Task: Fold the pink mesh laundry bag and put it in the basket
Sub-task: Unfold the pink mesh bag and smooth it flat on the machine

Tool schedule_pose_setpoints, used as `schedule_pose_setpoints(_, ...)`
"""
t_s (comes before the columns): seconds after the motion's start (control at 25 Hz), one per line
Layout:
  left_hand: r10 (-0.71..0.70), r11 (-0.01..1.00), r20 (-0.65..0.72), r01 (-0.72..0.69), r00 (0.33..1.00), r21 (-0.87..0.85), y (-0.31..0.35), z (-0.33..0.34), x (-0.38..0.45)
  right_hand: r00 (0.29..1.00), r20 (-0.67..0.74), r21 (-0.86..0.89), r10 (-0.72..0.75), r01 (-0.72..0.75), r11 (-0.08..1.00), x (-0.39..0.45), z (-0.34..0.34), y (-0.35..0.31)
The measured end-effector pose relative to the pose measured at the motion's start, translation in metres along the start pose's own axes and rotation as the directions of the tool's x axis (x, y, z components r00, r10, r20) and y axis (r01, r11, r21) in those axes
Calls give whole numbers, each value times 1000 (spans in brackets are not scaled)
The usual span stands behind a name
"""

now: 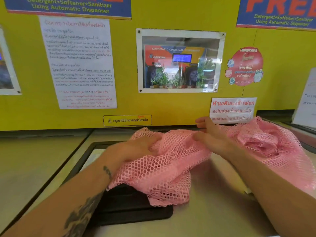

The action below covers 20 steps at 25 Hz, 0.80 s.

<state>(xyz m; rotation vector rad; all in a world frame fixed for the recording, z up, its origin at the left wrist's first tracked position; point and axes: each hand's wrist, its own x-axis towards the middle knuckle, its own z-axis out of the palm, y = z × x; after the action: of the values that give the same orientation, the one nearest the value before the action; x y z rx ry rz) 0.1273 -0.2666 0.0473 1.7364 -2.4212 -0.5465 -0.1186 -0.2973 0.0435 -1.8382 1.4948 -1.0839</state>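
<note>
Left hand has its fingers curled shut on a bunch of the pink mesh laundry bag, pinching the netting near the middle of the crumpled heap. The right hand is different: fingers look mostly spread and loose, palm lying on or pressing into the mesh just right of the left hand, so I'd call it open and resting on the bag, not clamped, though the motion blur makes the fingertips hard to read. The bag itself is sprawled over the flat metal top of a washing machine, one lobe hanging toward the near side over a dark recessed lid panel, another bunched lobe piled up on the far right behind the right forearm. It's still a rumpled mess, no clean edges or flat layers yet, so my read is this is the very start of the folding step, basically gathering and straightening. Next move probably calls for finding two corners or the rim, pulling the mesh taut and flat on the machine top, then doubling it over. Mesh like this is floppy and snags on itself, so it'll want smoothing before any fold holds. Behind it all is the yellow wall with notices and a sticker. No basket anywhere in view, so can't say where it has to go.
</note>
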Motion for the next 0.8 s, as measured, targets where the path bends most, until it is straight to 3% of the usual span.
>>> schedule_pose_setpoints(0.04,-11,998,-21,12,1000,56,-3,5,4,995,-99,-34,-29,26,999,2,-1,3)
schedule_pose_setpoints(0.12,-65,995,-301,85,951,54,-7,-1,6,946,-282,-42,-159,153,987,0,-7,4)
schedule_pose_setpoints(0.16,-128,985,-424,164,897,50,-9,-7,4,929,-294,-45,-223,220,974,-3,-9,1)
schedule_pose_setpoints(0.24,-243,961,-513,276,823,-13,-25,-17,-5,946,-114,-83,-304,296,952,-12,-5,-4)
schedule_pose_setpoints(0.36,-406,909,-501,394,765,-134,-53,-23,-15,913,377,-373,-158,305,876,-24,25,-2)
schedule_pose_setpoints(0.44,-411,889,-533,454,740,-57,-53,-23,-15,902,405,-482,-152,351,803,-24,44,1)
schedule_pose_setpoints(0.56,-207,972,-656,226,726,-56,-29,-25,-16,918,263,-358,-296,378,854,-22,57,-3)
schedule_pose_setpoints(0.6,-136,990,-651,128,747,-59,-22,-25,-17,896,278,-346,-348,431,834,-22,61,-3)
schedule_pose_setpoints(0.68,-58,996,-519,18,853,-82,-19,-22,-17,826,381,-312,-416,538,783,-23,71,-3)
schedule_pose_setpoints(0.76,-97,995,-280,95,955,-21,-27,-17,-16,792,410,-283,-451,581,763,-25,71,-6)
schedule_pose_setpoints(0.8,-145,984,-183,162,972,81,-35,-13,-14,794,383,-303,-473,592,747,-22,65,-8)
